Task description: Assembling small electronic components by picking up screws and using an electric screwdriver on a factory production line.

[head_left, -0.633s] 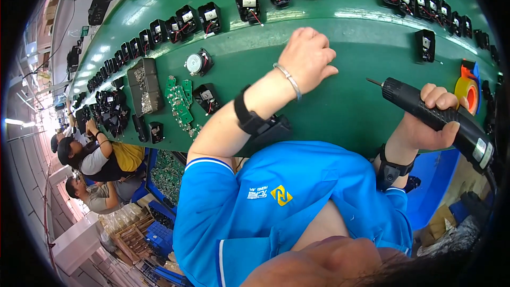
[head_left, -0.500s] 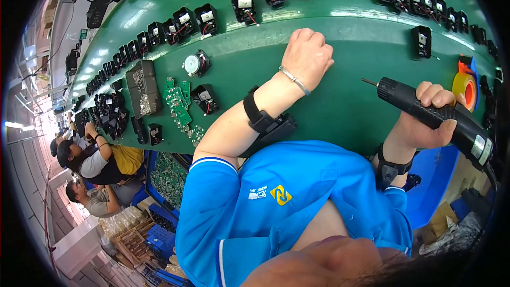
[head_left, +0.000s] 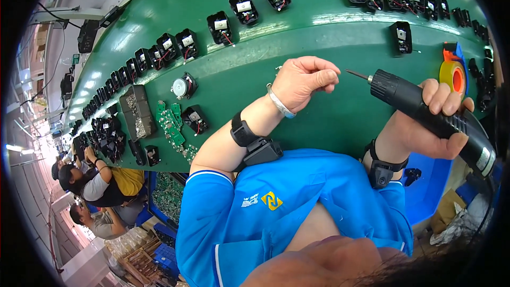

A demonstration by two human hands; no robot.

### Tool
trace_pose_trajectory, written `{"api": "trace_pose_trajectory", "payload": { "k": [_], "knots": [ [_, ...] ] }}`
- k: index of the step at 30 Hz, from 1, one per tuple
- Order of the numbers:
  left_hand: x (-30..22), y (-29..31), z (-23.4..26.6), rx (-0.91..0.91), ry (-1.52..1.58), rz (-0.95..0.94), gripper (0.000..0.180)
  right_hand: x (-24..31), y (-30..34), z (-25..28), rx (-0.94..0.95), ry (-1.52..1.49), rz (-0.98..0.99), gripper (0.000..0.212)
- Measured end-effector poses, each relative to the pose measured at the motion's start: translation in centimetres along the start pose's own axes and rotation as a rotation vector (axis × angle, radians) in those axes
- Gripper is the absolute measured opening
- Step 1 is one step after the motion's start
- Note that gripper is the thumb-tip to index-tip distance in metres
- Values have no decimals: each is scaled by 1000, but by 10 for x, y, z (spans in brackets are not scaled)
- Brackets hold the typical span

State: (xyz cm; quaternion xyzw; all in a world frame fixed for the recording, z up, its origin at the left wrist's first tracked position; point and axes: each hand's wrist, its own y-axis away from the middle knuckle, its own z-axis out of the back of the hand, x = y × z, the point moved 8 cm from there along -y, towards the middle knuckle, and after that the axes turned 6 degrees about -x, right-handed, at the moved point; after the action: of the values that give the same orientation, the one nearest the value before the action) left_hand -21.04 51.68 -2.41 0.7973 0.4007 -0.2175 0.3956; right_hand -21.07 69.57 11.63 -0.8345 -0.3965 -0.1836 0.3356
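Note:
My right hand (head_left: 425, 125) grips a black electric screwdriver (head_left: 406, 95), its fingers wrapped around the body. The screwdriver lies nearly level, with its thin bit (head_left: 357, 74) pointing left. Just short of that bit is my left hand (head_left: 307, 84), thumb and fingers drawn together in a pinch over the green table. Whatever the pinch holds is too small or hidden to make out. A round speaker (head_left: 183, 86) and an open black housing (head_left: 195, 120) lie to the left of my left forearm. Another black housing with a white part (head_left: 401, 38) stands beyond the screwdriver.
Black housings (head_left: 220, 27) line the far side in a curved row. At left are a tray of screws (head_left: 137, 111), green circuit boards (head_left: 170, 122) and a heap of black parts (head_left: 108, 135). A tape dispenser (head_left: 453, 74) stands right, above a blue bin (head_left: 430, 186). Co-workers (head_left: 101, 178) sit far left.
My left hand has turned from a back-up fist to a pinch with the thumb showing, and come nearer me. The screwdriver's bit is now close to its fingertips. The whole view has shifted slightly.

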Motion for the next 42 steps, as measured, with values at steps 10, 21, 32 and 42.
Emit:
{"api": "trace_pose_trajectory", "payload": {
  "k": [10, 21, 32, 42],
  "knots": [
    [11, -3, -1, 30, 163, 70, 16, -14, 6, -11, -82, -6, -87, 45],
    [2, 0, -2, 13, -122, -2, 15, -11, 9, -8, 2, -8, -87, 48],
    [3, -1, -19, 167, -362, -46, 21, -7, 10, -11, -2, 10, -97, 48],
    [-96, -65, -46, -76, -1491, -1038, 55, 17, -6, 20, -61, 127, 101, 47]
  ]
}}
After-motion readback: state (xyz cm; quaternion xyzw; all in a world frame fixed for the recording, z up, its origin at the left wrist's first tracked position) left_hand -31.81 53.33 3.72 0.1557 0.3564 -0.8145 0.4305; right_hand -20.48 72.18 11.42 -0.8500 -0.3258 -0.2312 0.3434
